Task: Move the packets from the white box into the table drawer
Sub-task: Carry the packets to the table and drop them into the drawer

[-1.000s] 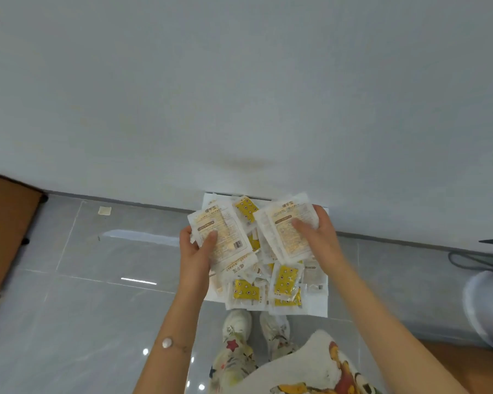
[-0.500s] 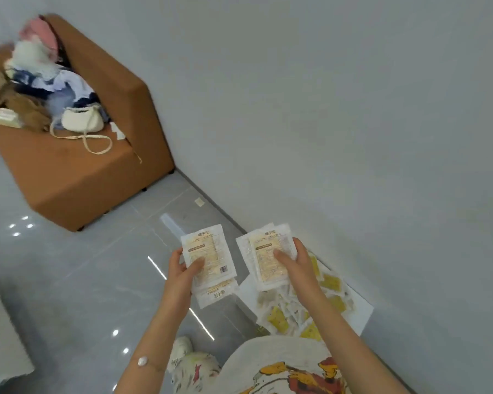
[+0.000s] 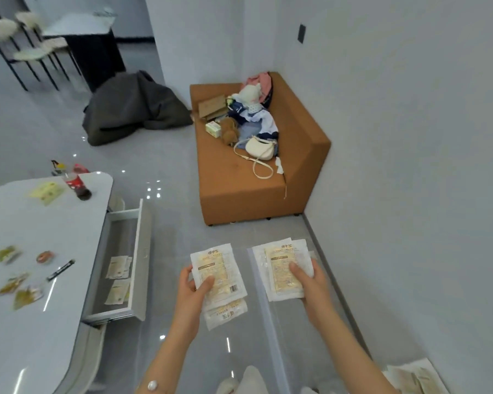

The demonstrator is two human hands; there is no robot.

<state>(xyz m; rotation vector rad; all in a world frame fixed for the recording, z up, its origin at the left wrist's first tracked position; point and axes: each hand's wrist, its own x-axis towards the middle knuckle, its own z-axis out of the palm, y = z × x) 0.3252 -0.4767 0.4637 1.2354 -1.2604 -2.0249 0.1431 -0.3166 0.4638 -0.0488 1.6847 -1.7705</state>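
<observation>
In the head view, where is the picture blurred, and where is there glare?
Head view: small items on the white table are smeared by motion blur; packets in the left hand and right hand stay fairly sharp; light spots glare on the glossy floor; the wide lens bends the walls.

Single head-worn wide-angle view, looking forward and steeply down from standing height across a grey floor toward a room corner, with straight edges bowing near the frame borders. Nearest the lens are the left hand and right hand at lower centre, close but not filling the frame; the white worktop with its open drawer runs off the left edge at mid range. The brown sofa sits farther out at centre, the wall fills the right side, and there is no second view to share any part of the scene.
</observation>
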